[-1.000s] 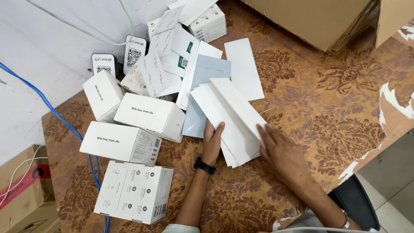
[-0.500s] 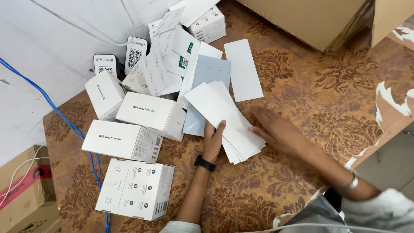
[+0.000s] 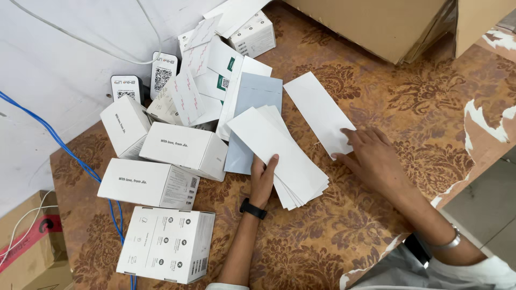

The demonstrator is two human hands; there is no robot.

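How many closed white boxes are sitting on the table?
5, possibly more hidden under the papers: one box nearest the person, one above it, one beside the left hand, one leftmost, one at top.

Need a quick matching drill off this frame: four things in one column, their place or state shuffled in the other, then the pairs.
1. left hand
2. right hand
3. grey-blue envelope
4. blue cable

A. runs along the table's left edge
B. fingertips on the single white envelope
C. partly under the envelope stack
D. rests on the stack's near edge

Pairs: 1-D, 2-B, 3-C, 4-A
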